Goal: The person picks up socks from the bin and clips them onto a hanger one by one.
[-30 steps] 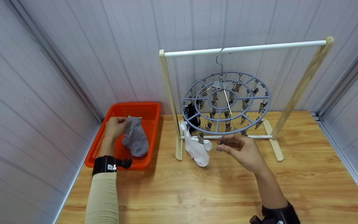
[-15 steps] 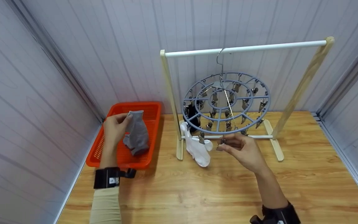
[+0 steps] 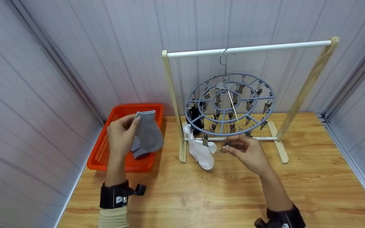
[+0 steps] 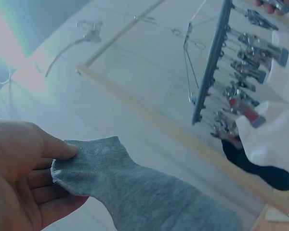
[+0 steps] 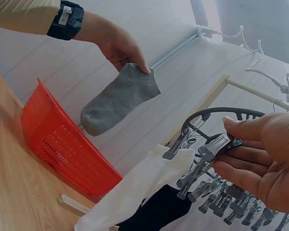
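Observation:
A grey sock (image 3: 149, 132) hangs by its cuff from my left hand (image 3: 121, 134), pinched between thumb and fingers, above the red basket's right side. In the left wrist view the thumb lies over the cuff of the sock (image 4: 149, 192). My right hand (image 3: 244, 154) pinches a metal clip (image 5: 216, 147) at the front rim of the round blue-grey clip hanger (image 3: 223, 133). Just left of that clip, white socks (image 3: 201, 153) hang from other clips. Behind them hangs a black sock (image 5: 159, 209), partly hidden by the white in the right wrist view.
The red plastic basket (image 3: 95, 158) stands on the wooden floor at the left, with another grey sock (image 3: 140, 153) inside. A wooden stand with a white rail (image 3: 277, 48) carries the hanger. Panel walls (image 3: 131, 47) enclose the back and sides.
My left hand has lifted the grey sock from the basket and carried it right. A second grey sock now shows in the basket. The right hand has stayed at its clip.

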A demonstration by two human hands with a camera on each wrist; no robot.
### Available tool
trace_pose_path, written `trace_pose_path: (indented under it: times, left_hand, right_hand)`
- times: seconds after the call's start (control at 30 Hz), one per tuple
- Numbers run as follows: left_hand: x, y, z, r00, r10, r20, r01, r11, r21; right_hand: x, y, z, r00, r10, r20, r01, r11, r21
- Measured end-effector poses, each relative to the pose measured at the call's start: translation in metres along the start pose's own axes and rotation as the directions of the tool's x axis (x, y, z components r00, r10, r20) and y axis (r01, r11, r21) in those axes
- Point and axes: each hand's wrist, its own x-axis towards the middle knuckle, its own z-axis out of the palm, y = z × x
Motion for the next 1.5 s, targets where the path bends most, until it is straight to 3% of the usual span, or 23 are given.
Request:
trace_pose_path:
  times: [0.33, 0.83, 1.27, 1.5]
  left_hand:
    - [-0.033, 0.020, 0.016, 0.996, 0.077, 0.045, -0.071, 0.990, -0.118]
    - [-0.088, 0.015, 0.061, 0.991, 0.100, 0.090, -0.069, 0.954, -0.293]
    - [-0.106, 0.014, 0.081, 0.993, 0.039, 0.115, 0.002, 0.942, -0.336]
    - [-0.110, 0.016, 0.088, 0.991, 0.026, 0.132, 0.022, 0.938, -0.345]
  right_hand:
    - [-0.002, -0.002, 0.001, 1.000, -0.006, -0.011, 0.005, 0.999, -0.036]
    - [-0.006, -0.005, 0.002, 1.000, 0.000, 0.016, 0.000, 1.000, 0.011]
    - [-0.007, -0.009, 0.005, 0.999, 0.014, 0.033, -0.015, 1.000, 0.025]
    - [-0.008, -0.010, 0.009, 0.995, -0.021, 0.100, 0.012, 0.996, 0.089]
